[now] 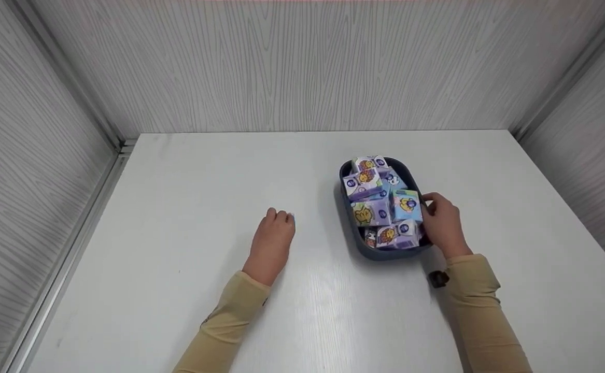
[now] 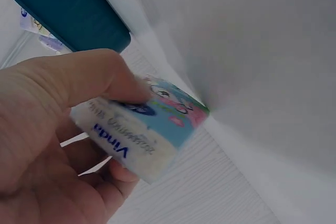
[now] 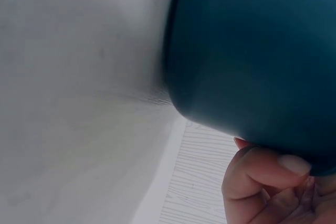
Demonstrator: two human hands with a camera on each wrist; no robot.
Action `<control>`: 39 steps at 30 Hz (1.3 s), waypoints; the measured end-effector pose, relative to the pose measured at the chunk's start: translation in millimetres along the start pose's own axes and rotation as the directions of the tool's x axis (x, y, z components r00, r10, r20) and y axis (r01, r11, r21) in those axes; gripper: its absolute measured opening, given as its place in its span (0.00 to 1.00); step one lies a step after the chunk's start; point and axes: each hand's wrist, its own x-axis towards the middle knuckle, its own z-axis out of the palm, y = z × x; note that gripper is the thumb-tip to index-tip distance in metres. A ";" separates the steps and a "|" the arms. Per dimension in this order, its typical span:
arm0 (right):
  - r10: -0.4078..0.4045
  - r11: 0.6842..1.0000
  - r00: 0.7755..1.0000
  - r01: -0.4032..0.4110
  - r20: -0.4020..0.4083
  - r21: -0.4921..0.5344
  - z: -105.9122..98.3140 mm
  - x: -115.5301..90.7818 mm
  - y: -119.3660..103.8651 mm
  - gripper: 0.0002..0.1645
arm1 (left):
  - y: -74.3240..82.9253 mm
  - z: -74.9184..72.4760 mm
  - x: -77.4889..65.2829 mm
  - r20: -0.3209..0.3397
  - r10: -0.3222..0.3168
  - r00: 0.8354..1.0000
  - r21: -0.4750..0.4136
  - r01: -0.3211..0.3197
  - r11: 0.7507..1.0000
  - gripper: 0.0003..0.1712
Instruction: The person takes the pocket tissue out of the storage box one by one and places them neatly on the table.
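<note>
A dark blue-teal container (image 1: 368, 254) with rounded corners stands right of the table's middle. Small tissue packs (image 1: 370, 212) in purple, white and light blue fill it in a pile. My left hand (image 1: 272, 241), left of the container and apart from it, pinches a tissue pack (image 2: 152, 124) between thumb and fingers. That pack is light blue and white with "Vinda" printed on its side; from the head only a blue sliver shows. My right hand (image 1: 443, 225) grips the container's right rim, its fingers (image 3: 262, 169) curled at the edge.
The white table (image 1: 219, 171) is bounded by a grey wood-grain back wall (image 1: 302, 67) and side walls (image 1: 22, 155). A small black object (image 1: 438, 279) shows by the right wrist, beside the sleeve.
</note>
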 end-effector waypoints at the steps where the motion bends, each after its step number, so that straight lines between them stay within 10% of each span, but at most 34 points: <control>1: 0.003 1.000 1.000 -0.003 0.005 0.001 -0.2 0.0 -0.2 0.19 | 0.5 -0.4 -0.8 0.011 -0.008 1.000 0.008 0.008 1.000 0.20; 10: -0.014 1.000 1.000 0.014 -0.009 0.005 -0.9 -1.7 -1.9 0.19 | 1.4 -16.4 -6.7 0.210 -0.085 0.974 -0.087 0.105 0.991 0.21; 15: -0.014 1.000 1.000 0.014 -0.014 0.011 -0.8 -2.7 -1.1 0.19 | -6.0 -19.4 -5.6 0.205 -0.098 0.974 -0.144 0.129 0.981 0.15; 39: 0.000 0.999 1.000 0.001 -0.012 0.033 -1.6 -3.0 -4.2 0.18 | -113.8 -15.3 33.8 0.312 -0.237 0.920 -0.383 0.350 0.855 0.23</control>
